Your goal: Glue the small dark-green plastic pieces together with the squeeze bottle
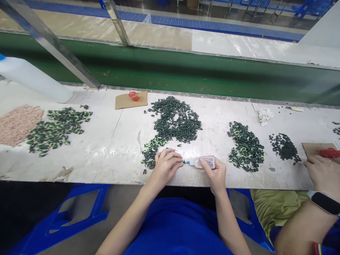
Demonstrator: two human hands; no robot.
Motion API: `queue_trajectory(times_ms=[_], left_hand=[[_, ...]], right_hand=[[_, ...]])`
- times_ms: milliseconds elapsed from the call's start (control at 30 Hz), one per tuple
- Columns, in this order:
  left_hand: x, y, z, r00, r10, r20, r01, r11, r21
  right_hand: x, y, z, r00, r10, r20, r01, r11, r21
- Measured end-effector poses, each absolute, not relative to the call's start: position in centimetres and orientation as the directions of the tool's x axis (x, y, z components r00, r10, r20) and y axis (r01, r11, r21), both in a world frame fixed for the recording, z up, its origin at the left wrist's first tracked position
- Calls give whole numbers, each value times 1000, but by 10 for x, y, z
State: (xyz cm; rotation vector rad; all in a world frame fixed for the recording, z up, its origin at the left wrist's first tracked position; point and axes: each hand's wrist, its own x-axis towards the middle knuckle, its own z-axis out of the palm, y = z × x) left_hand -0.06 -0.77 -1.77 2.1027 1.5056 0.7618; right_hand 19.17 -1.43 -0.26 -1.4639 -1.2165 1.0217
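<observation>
My right hand (216, 173) grips a small translucent squeeze bottle (196, 162) lying almost level, its thin blue tip pointing left. Right at that tip, the fingers of my left hand (167, 164) pinch a small black piece with bright green on it (182, 162). Partly under and beside my left hand lies a pile of black-and-green pieces (149, 154). Beyond both hands spreads a larger pile of small dark pieces (170, 122). What lies beneath my left palm is hidden.
A red cup (133, 95) stands on cardboard (120, 102). Leftward are a pink pile (20, 124), a black-green pile (57, 129) and a big white bottle (37, 78). Another black-green pile (247, 148) sits rightward, near a co-worker's hand (324, 173). A green ledge (159, 71) borders the table.
</observation>
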Motion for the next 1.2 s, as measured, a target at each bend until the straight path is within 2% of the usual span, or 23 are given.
queue_trajectory(times_ms=[500,1200], left_hand=[[2,-10,-17,237,953,190,730,-304,612],[3,-10,-16,229,956,185,731,-294,616]], right_hand=[[190,-15,-4,214,977,-16,244,-69,-967],[190,-15,-3,221,975,-24,202,-70,-977]])
